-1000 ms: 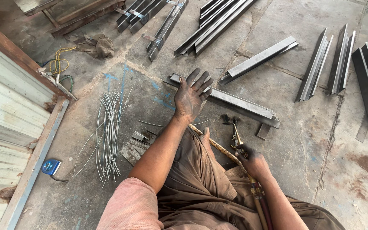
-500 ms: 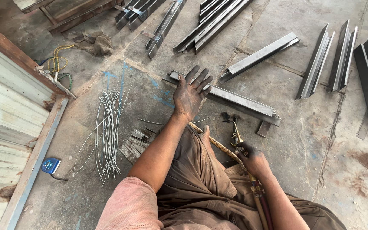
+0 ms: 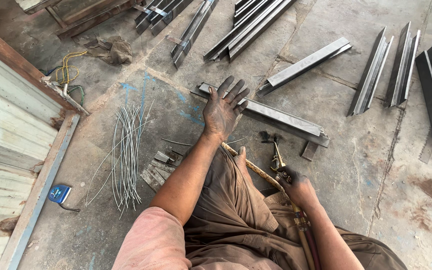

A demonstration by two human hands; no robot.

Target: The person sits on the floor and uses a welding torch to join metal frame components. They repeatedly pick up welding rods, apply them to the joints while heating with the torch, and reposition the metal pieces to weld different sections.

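On the concrete floor (image 3: 356, 170), your left hand (image 3: 222, 111), fingers spread, has stayed hovering over the angle bar (image 3: 276, 116); your right hand (image 3: 296, 184) keeps its grip clamped on the torch (image 3: 279, 161).

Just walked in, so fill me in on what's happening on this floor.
A person sits on the concrete floor among scattered steel angle pieces. The left hand is spread flat, fingers open, over the near steel angle bar in front of the knees. The right hand grips a brass gas torch with hoses running back past the leg; its tip points toward the bar. A bundle of thin rods and a blue tape measure lie to the left.
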